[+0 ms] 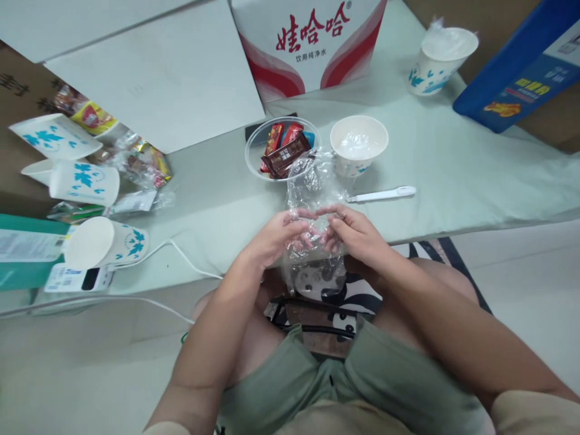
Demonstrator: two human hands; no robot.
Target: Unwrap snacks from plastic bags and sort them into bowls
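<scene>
Both the left hand (281, 235) and the right hand (356, 232) are curled around a clear plastic bag (313, 190) at the near edge of the bench (217, 217), each grip pinching the thin film, fingertips close together. From where I stand, the bag's upper end overlaps the near side of a clear bowl (251, 157) of wrapped snack bars (287, 155), while its lower end hangs past the bench's edge. Just right of it stands a paper cup (348, 167) with clear plastic inside, and a slim white tool (383, 194) lies in front of that. Over to the left, other paper cups (84, 183) lie tipped beside snack packets (154, 163); a red-and-white box (312, 45) stands behind the bowl.
</scene>
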